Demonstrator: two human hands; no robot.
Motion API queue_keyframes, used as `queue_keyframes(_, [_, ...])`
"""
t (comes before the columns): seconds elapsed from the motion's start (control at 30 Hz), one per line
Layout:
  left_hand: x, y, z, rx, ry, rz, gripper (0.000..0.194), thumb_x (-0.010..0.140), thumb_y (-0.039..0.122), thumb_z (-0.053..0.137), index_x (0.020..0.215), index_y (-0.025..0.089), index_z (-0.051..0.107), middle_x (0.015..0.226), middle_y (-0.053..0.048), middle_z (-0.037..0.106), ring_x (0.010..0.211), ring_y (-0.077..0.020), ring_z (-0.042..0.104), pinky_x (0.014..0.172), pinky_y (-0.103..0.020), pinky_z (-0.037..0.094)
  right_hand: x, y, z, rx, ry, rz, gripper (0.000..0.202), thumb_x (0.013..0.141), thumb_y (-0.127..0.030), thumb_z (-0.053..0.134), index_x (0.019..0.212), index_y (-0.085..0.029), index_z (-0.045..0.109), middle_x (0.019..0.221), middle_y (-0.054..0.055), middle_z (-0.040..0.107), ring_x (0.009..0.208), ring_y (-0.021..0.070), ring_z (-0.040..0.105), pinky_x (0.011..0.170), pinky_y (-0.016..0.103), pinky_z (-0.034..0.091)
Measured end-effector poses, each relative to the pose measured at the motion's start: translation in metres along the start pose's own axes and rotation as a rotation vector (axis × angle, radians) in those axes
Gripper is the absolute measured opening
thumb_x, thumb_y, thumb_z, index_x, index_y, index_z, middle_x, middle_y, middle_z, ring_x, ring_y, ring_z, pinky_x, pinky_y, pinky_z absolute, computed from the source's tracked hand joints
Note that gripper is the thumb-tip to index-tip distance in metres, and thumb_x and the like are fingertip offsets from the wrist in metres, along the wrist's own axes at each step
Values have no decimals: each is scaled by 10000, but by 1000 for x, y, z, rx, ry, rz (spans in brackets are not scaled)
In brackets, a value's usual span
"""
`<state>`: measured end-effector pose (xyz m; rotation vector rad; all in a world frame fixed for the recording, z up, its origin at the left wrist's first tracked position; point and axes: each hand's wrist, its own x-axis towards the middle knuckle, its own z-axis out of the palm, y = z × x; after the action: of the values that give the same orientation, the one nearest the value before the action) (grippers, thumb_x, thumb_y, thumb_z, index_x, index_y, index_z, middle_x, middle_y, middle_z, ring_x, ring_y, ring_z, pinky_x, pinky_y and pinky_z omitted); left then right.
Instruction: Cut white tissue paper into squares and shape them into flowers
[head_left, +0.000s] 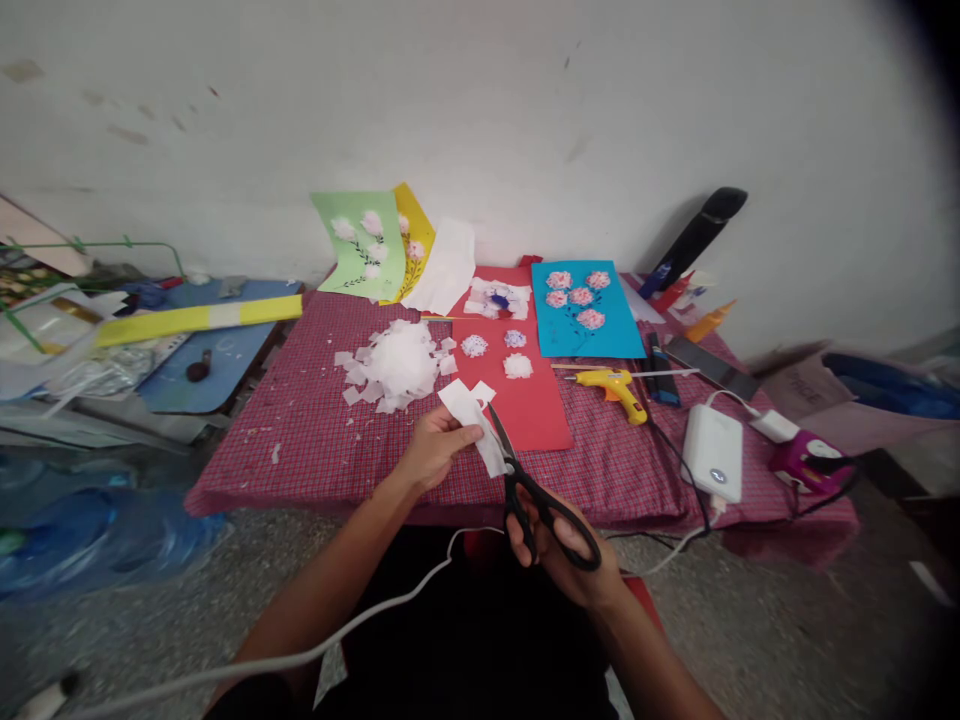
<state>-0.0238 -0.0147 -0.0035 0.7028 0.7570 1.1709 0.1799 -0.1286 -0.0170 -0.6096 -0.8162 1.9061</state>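
One strip of white paper [466, 410] is in the left hand [435, 448], with its thumb and fingers pinched together on it. It is over the near part of the desk [262, 450], by the left edge of a red sheet [544, 420]. The right hand [559, 550] has its fingers in the handles of black scissors [551, 508], closed around them. The blades point up and away, right next to the strip. I cannot tell if any paper is between them. A big pile of white paper bits [401, 362] sits left of the red sheet. Three little puffs [517, 366] lie on the sheet. A yellow glue gun [609, 386] lies to the right.
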Motion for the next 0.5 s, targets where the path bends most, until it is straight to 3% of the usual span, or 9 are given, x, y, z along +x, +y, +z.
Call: queue_keyframes(0.5, [-1,-1,-3,69,-104,0,366,681,188,875,1029,148,768,973,-71,786,864,-189,721,850,-331,554,5,-8,7,0,16,17,528,881,-527,674,1265,-165,648,891,101,696,644,159,591,536,261,308])
